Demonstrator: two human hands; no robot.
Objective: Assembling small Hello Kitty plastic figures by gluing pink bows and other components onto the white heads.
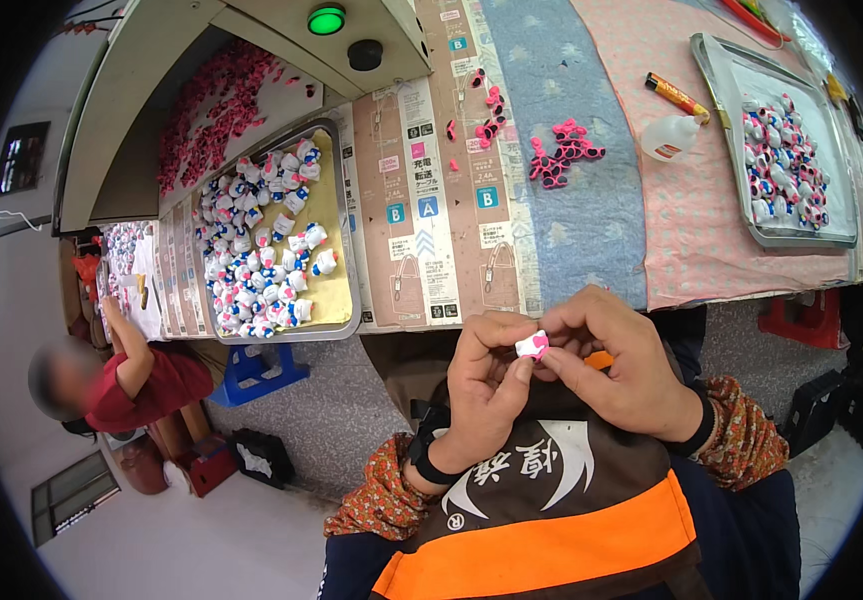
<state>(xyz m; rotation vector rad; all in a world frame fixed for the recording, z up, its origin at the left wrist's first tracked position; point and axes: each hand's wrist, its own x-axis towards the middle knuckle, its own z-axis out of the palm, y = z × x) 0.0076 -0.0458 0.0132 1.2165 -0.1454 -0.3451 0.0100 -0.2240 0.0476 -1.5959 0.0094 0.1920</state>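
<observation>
Both of my hands are in front of my apron, just off the table's near edge. Between the fingertips of my left hand (481, 385) and my right hand (623, 365) is a small white and pink figurine (532, 346), pinched from both sides. Fingers cover part of it. On the table ahead lies a loose cluster of small pink and black parts (563, 155), with a few more pink parts (492, 115) to its left. A metal tray (349, 310) at the left holds many white figurines with blue parts (251, 240).
Another metal tray (801, 241) with white and pink figurines stands at the right. Near it are a white squeeze bottle (669, 138) and a yellow-red tube (675, 97). A machine housing with a green button (326, 19) overhangs heaped pink parts (213, 115). A co-worker in red (146, 385) sits far left.
</observation>
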